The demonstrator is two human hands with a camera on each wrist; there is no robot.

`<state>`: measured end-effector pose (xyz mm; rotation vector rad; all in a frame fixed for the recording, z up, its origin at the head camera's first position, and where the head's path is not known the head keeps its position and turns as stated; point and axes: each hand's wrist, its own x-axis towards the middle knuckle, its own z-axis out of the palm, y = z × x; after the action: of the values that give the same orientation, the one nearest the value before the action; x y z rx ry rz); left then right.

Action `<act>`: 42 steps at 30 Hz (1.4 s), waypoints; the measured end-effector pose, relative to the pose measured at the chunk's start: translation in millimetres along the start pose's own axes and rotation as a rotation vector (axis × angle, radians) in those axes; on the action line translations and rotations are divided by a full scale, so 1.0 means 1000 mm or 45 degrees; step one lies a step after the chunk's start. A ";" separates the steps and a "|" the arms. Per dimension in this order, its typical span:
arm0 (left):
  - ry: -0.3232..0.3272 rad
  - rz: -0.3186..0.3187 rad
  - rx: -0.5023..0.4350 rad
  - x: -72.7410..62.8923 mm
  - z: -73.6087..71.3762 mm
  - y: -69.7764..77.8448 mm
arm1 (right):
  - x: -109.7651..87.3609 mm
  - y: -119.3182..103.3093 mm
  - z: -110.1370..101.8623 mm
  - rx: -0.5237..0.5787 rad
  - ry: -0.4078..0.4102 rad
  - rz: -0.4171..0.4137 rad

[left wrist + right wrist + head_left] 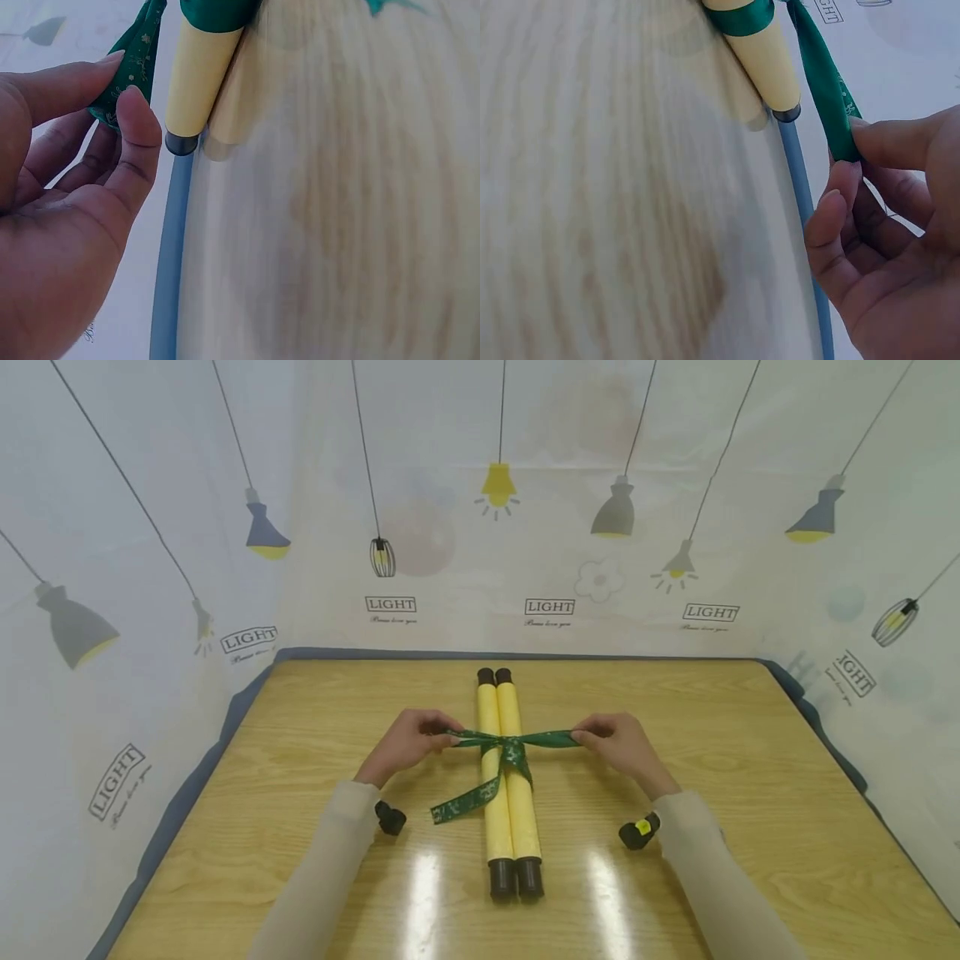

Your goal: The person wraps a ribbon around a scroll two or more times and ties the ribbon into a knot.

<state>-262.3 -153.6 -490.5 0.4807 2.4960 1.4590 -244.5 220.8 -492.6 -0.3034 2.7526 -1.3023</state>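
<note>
Two pale yellow tubes (493, 827) with dark end caps lie side by side, pointing away from me. A green ribbon (514, 752) with a light printed pattern wraps around their middle and is gathered into a knot on top. My left hand (408, 743) pinches a loop of the ribbon between thumb and fingers, left of the tubes. On the other side my right hand (618, 743) pinches a second loop, and both loops stretch out sideways from the knot. One loose ribbon tail (465, 802) trails to the lower left; another hangs over the right tube.
The tubes rest on a wood-grain table (315, 693) with a blue-grey edge at the back and sides. Behind it hangs a pale sheet (465, 610) printed with lamps. A black wrist camera (390, 818) is worn on the left wrist, another (639, 832) on the right.
</note>
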 end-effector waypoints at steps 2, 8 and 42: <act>0.000 -0.010 -0.008 -0.001 0.000 -0.003 | -0.003 0.003 0.000 0.005 0.015 0.025; 0.002 -0.026 -0.015 -0.005 0.001 -0.008 | -0.009 0.013 -0.001 0.017 0.055 0.111; -0.029 -0.018 -0.142 -0.008 0.004 -0.005 | -0.003 0.013 -0.014 0.328 -0.036 0.108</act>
<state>-254.1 -156.2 -496.7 0.4563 2.3802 1.5681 -246.0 239.8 -493.6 -0.1814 2.5052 -1.5920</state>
